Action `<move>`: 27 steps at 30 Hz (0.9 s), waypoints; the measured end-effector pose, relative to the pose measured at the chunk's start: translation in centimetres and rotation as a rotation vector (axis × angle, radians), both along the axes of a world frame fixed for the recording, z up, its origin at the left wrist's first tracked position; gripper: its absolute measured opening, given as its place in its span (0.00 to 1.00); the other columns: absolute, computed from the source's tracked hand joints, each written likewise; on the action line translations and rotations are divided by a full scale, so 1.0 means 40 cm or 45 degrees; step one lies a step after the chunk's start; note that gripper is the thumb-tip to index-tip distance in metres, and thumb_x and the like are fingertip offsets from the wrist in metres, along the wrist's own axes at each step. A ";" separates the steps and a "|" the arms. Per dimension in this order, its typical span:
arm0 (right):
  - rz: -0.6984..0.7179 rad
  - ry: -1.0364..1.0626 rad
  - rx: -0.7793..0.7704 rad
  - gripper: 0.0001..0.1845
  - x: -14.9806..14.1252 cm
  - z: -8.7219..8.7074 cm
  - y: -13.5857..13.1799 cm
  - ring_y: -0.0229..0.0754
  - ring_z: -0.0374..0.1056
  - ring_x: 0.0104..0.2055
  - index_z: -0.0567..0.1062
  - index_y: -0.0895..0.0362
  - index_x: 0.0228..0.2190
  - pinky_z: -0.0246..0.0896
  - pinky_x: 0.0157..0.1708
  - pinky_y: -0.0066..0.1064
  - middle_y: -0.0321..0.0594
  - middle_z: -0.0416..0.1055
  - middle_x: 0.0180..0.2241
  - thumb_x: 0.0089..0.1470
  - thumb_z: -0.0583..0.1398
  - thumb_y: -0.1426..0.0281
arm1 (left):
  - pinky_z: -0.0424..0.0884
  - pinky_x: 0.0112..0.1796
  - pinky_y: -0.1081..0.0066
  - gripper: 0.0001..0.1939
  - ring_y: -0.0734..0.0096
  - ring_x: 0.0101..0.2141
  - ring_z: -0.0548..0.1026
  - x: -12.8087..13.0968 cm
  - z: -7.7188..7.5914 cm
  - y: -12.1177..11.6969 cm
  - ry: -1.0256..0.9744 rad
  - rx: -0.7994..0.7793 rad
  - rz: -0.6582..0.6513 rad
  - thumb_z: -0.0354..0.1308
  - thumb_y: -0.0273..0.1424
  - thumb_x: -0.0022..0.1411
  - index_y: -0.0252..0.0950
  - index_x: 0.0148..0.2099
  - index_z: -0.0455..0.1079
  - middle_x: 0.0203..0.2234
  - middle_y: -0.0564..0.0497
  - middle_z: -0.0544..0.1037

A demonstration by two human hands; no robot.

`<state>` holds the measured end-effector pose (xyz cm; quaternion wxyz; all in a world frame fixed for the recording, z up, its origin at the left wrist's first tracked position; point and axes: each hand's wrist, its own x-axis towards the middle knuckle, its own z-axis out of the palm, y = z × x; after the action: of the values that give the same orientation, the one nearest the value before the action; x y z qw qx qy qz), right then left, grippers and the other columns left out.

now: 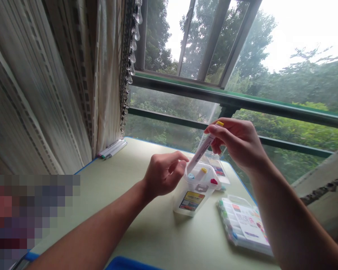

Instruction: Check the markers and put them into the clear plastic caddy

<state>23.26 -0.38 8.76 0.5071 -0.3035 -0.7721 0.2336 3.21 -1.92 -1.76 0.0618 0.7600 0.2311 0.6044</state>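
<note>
My right hand [236, 142] is closed around a white marker [201, 152] with a yellow end. It holds the marker at a slant, the lower end down at the mouth of a clear plastic container [183, 204]. In the container stand a few more markers, showing a yellow cap [204, 170], a blue cap [190, 176] and a red cap [213, 181]. My left hand [167, 172] has its fingers curled, with thumb and index finger at the container's left rim. A yellow label [192, 200] is on the container's front.
A flat case of markers [246, 223] lies to the right on the pale table [149, 236]. Several loose markers [112, 149] lie at the far left corner by the curtain [108, 75]. Behind the container is another clear package [221, 170]. A window rail [242, 98] runs beyond the table.
</note>
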 end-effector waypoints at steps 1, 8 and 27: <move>-0.002 -0.001 -0.003 0.15 -0.001 0.000 -0.001 0.33 0.63 0.16 0.79 0.57 0.26 0.57 0.16 0.26 0.33 0.69 0.17 0.59 0.67 0.60 | 0.60 0.23 0.76 0.14 0.78 0.18 0.66 0.000 0.001 0.000 0.001 0.001 0.006 0.52 0.30 0.69 0.33 0.35 0.77 0.18 0.55 0.73; -0.019 -0.016 -0.020 0.18 -0.005 0.000 -0.003 0.34 0.63 0.16 0.80 0.57 0.26 0.58 0.16 0.27 0.34 0.69 0.17 0.57 0.69 0.55 | 0.59 0.23 0.75 0.13 0.78 0.18 0.65 0.001 0.003 0.000 0.010 -0.010 0.008 0.52 0.30 0.69 0.33 0.35 0.77 0.18 0.56 0.72; 0.106 -0.173 -0.158 0.19 -0.004 0.000 -0.008 0.32 0.66 0.19 0.78 0.60 0.24 0.60 0.19 0.23 0.34 0.70 0.18 0.55 0.71 0.58 | 0.57 0.22 0.76 0.12 0.79 0.17 0.61 0.001 0.004 -0.002 0.020 -0.002 0.040 0.53 0.29 0.68 0.32 0.36 0.77 0.16 0.58 0.67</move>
<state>23.11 -0.69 8.77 0.4236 -0.3170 -0.8008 0.2807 3.26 -2.00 -1.60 0.0510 0.7609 0.2438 0.5991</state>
